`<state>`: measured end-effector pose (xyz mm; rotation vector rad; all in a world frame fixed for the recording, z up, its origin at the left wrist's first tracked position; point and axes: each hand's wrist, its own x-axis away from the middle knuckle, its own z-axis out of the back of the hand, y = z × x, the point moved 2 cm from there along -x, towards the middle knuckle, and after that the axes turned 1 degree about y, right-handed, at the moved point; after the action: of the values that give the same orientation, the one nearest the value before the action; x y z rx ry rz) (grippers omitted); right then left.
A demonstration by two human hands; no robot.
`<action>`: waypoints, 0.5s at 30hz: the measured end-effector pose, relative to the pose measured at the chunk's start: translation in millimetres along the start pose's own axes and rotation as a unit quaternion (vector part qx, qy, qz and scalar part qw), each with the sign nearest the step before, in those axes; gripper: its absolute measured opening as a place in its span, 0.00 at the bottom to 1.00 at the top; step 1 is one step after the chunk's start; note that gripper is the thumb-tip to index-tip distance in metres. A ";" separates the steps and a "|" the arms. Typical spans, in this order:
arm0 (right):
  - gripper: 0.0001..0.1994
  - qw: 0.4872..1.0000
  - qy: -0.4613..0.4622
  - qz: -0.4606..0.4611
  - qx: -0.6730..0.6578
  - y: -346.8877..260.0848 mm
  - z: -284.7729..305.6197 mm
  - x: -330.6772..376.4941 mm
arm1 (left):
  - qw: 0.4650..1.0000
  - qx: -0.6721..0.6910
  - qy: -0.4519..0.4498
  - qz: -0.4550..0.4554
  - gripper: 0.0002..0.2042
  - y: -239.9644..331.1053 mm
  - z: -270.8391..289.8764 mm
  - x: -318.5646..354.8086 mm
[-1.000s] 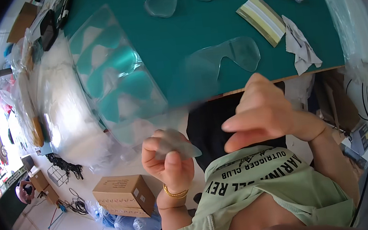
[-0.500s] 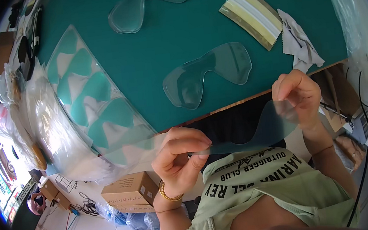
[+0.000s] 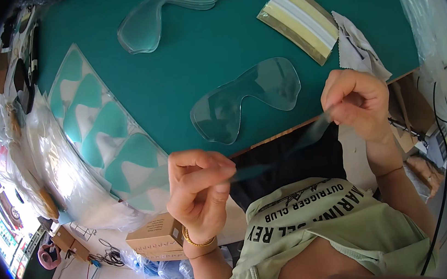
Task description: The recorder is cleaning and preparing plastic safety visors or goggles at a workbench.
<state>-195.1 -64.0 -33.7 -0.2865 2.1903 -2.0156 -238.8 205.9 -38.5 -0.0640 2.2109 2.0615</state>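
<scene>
A thin, clear goggle-lens-shaped film (image 3: 315, 132) hangs over my lap, seen almost edge-on and slightly bowed. My left hand (image 3: 201, 191), with a gold bracelet at the wrist, pinches it at one side. Thumb and fingers of my right hand (image 3: 360, 102) grip its other end, a little higher. A faint see-through strip (image 3: 149, 189) shows left of my left hand; whether it belongs to the same film I cannot tell. Beyond my hands, clear goggle lenses (image 3: 278, 86) lie on the green table (image 3: 174, 90), touched by neither hand.
A stack of clear lenses (image 3: 142, 33) lies at the far side. On the left is a sheet with lens-shaped cutouts (image 3: 103, 128), beside plastic bags (image 3: 61, 163). A yellow-and-white striped packet (image 3: 301, 20) and grey cloth (image 3: 356, 47) lie right. Cardboard boxes (image 3: 157, 235) stand below.
The held film has turned from showing its broad face to nearly edge-on. My left hand has shifted slightly left, and my right hand slightly up. The view has shifted a little.
</scene>
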 end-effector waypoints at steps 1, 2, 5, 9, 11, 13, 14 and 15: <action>0.06 0.998 0.042 -0.052 -0.014 -1.3 -1.6 -0.5 | 1.000 0.000 -0.001 0.000 0.03 1.0 -1.1 -2.3; 0.06 0.995 0.064 -0.056 0.048 -2.6 -4.3 -4.1 | 0.997 -0.069 0.031 0.014 0.04 0.9 -0.5 -4.4; 0.06 0.982 0.098 -0.107 0.123 -0.7 -9.9 -16.3 | 0.976 -0.203 0.070 -0.045 0.09 -11.9 -2.5 -17.1; 0.08 0.970 0.108 -0.127 0.175 6.5 -11.4 -27.2 | 0.959 -0.255 0.125 0.028 0.10 -16.7 -7.5 -29.2; 0.08 0.971 0.109 -0.122 0.177 9.7 -12.4 -28.5 | 0.952 -0.259 0.151 0.056 0.11 -18.7 -8.9 -30.0; 0.09 0.969 0.099 -0.129 0.186 9.6 -12.6 -29.1 | 0.951 -0.254 0.155 0.088 0.14 -19.5 -10.3 -30.2; 0.09 0.969 0.102 -0.129 0.187 9.7 -11.8 -29.3 | 0.951 -0.253 0.154 0.087 0.14 -19.5 -11.1 -31.0; 0.09 0.969 0.098 -0.131 0.186 10.3 -11.7 -29.3 | 0.952 -0.249 0.154 0.093 0.14 -19.7 -11.3 -31.4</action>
<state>-169.8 -44.9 -43.4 -0.3567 1.8973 -2.6510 -206.1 191.7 -53.6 -0.2438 1.8335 2.8432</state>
